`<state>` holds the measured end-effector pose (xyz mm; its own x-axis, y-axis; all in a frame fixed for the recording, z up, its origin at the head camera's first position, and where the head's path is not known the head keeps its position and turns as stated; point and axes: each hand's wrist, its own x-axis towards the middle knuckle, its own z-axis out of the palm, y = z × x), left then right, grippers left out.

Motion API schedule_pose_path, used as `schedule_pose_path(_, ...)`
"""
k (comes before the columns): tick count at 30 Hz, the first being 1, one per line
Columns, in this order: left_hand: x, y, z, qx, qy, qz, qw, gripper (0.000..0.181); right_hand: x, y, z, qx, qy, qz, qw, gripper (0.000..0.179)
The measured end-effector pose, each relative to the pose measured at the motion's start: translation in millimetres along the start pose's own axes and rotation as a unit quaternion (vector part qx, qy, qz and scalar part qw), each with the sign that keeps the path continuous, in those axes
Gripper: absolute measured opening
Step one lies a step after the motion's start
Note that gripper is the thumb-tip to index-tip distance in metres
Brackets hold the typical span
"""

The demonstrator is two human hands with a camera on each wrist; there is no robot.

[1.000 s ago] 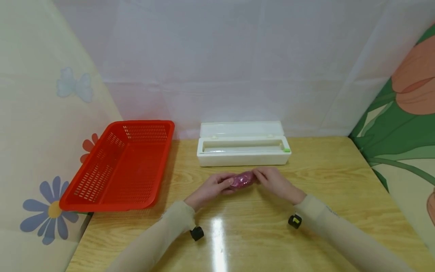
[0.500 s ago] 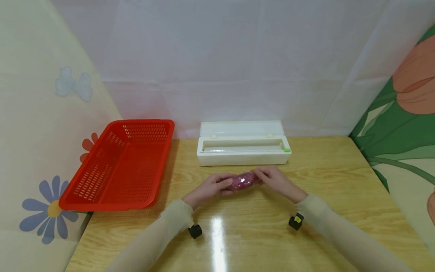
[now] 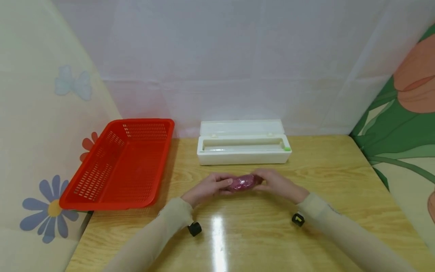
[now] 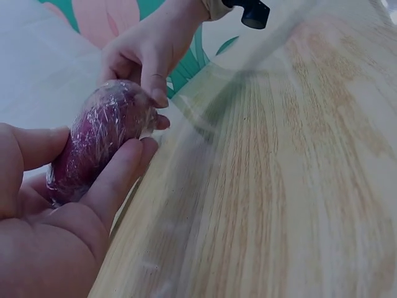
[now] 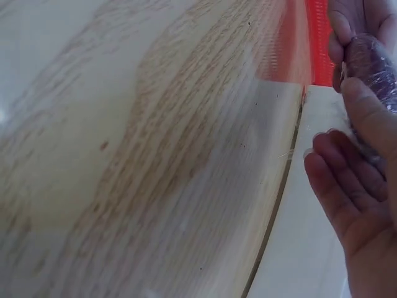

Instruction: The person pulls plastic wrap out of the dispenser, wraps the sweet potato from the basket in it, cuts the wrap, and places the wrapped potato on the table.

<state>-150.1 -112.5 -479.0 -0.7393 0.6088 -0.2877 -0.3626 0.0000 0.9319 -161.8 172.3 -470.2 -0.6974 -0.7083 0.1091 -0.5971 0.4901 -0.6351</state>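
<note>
A purple-red sweet potato (image 3: 242, 183) wrapped in shiny cling film is held between both hands over the table, in front of the white box. My left hand (image 3: 208, 187) grips its left end, thumb on top and fingers beneath. In the left wrist view the crinkled film covers the sweet potato (image 4: 102, 133) closely, with a loose bit at its far end. My right hand (image 3: 279, 186) is at the right end, thumb against the film. The right wrist view shows the right hand's fingers (image 5: 338, 180) spread below that end, the sweet potato (image 5: 370, 65) partly hidden by the thumb.
Behind the hands stands a white cling film dispenser (image 3: 242, 158), its lid raised and a green slider (image 3: 287, 149) at the right. A red plastic basket (image 3: 157, 181) is on the left of the wooden table (image 3: 326, 170). A white cloth hangs at the back.
My right hand has shifted its fingers around the right end of the sweet potato, from a pinch on top to a more spread hold. The left hand keeps its grip.
</note>
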Motion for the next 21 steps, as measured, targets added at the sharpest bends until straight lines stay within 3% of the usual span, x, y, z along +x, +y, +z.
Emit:
schedule_pose_path(6,-2.8,1.3,1.8,-0.012,-0.02,-0.001,0.9997,0.044,-4.0,1.1,0.7,-0.014,0.027,-0.004,0.9995,0.026)
schedule_pose_path(11,-2.4,4.1,1.9,-0.006,-0.014,-0.002,0.9999,0.045,-5.3,2.1,-0.7,-0.003,0.042,0.007,0.9991,0.028)
schedule_pose_path(15,-1.6,4.9,1.3,-0.008,-0.002,0.004,1.0,0.046,-4.2,2.0,-2.8,0.014,0.072,0.065,0.9952,0.037)
schedule_pose_path(18,-1.0,4.4,1.2,0.005,0.002,0.012,0.9999,0.046,-4.5,0.5,-4.8,0.034,0.104,0.104,0.9885,0.033)
schedule_pose_path(21,-0.7,3.4,1.2,0.03,0.009,0.018,0.9994,0.047,-5.3,-3.5,-5.9,0.085,0.098,0.126,0.9835,0.03)
